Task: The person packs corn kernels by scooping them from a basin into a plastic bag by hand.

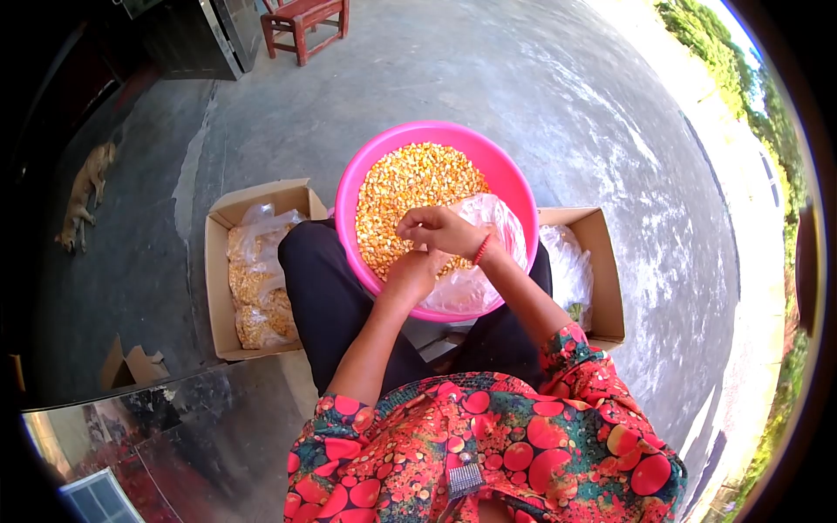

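Observation:
A pink basin (347, 205) rests across the lap, holding loose yellow corn kernels (417, 174). Inside its right side lies a clear plastic bag (501, 225), crumpled over the kernels. My left hand (413, 276) is closed at the bag's near left edge, its fingertips partly covered by the other hand. Above the kernels, my right hand (443, 231), with a red bracelet at the wrist, has its fingers curled inward against the thumb. Whatever may be between those fingers is too small to make out. The two hands are close together, wrists nearly crossing.
Left of the legs stands a cardboard box (216, 288) with bags of kernels (253, 288). Another cardboard box (608, 279) on the right contains clear plastic bags (567, 266). A red wooden chair (301, 22) and a dog (85, 196) lying down are farther off on the concrete floor (575, 105).

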`<action>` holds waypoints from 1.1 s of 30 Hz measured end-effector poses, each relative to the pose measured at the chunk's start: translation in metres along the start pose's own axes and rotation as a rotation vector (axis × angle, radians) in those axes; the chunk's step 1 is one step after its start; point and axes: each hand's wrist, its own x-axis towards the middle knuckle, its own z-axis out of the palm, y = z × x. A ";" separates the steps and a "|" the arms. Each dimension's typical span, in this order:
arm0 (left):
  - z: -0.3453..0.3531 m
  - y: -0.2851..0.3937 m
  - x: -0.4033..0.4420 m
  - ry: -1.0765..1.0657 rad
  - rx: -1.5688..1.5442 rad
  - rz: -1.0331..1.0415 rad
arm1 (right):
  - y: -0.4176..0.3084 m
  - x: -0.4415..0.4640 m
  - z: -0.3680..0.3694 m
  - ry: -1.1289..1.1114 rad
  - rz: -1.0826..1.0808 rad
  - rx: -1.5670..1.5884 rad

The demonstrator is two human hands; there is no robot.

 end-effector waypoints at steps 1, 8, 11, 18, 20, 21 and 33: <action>0.003 -0.002 0.000 0.001 0.000 0.000 | 0.008 0.012 0.008 0.016 -0.143 -0.130; 0.050 -0.037 0.018 -0.003 -0.013 0.125 | 0.012 0.052 0.042 -0.162 -0.083 -0.693; 0.063 -0.044 0.016 0.193 -0.053 0.227 | 0.006 0.056 0.057 -0.182 -0.010 -0.812; 0.017 -0.011 0.005 -0.200 -0.028 -0.066 | 0.057 0.067 0.042 -0.173 0.135 -0.223; 0.027 -0.022 0.007 -0.119 -0.020 0.003 | 0.054 0.062 0.034 -0.197 0.374 0.510; 0.026 -0.022 0.006 -0.074 -0.029 0.071 | 0.042 0.054 0.034 -0.078 0.402 0.580; 0.004 -0.007 -0.001 0.277 -0.190 0.043 | 0.002 -0.022 -0.044 -0.031 0.060 0.693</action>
